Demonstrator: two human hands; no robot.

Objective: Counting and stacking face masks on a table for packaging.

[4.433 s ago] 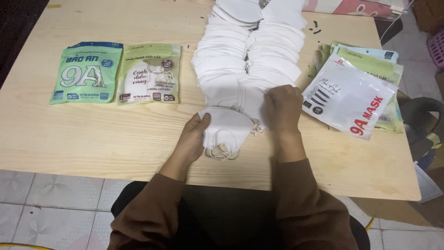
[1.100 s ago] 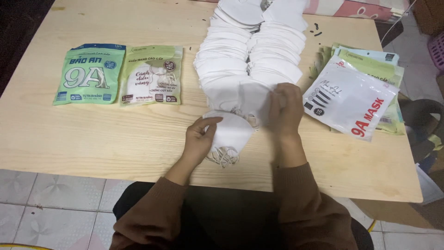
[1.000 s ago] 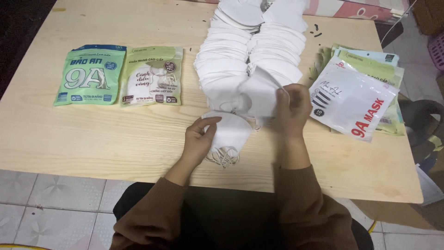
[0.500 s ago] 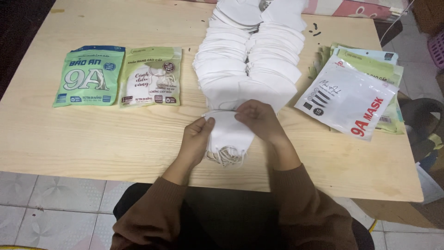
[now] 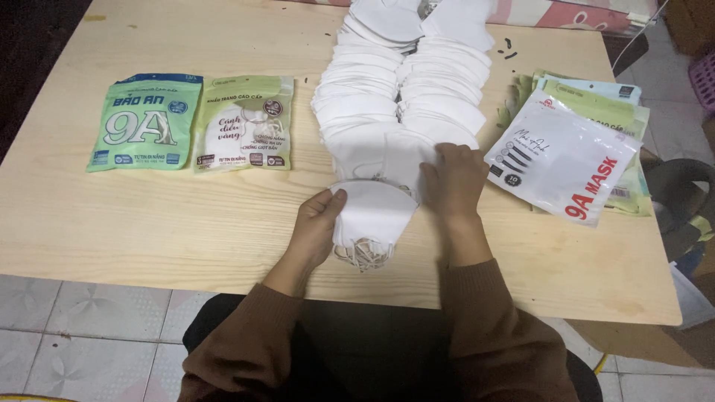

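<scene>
My left hand (image 5: 319, 224) grips a small stack of folded white face masks (image 5: 374, 216) near the table's front edge, thumb on top; their ear loops hang out at the bottom. My right hand (image 5: 454, 179) rests fingers-down on the near end of two long overlapping rows of white masks (image 5: 406, 97) that run up the middle of the wooden table (image 5: 149, 223). Whether it pinches a mask there I cannot tell.
A green mask packet (image 5: 144, 122) and a pale green one (image 5: 244, 124) lie side by side at the left. A pile of white and green packets (image 5: 570, 152) lies at the right. A pink cloth (image 5: 566, 13) is beyond the far edge; tiled floor is below.
My right hand carried a mask from the rows onto the stack under my left hand, then went back to the end of the rows. The left hand stayed on the stack.
</scene>
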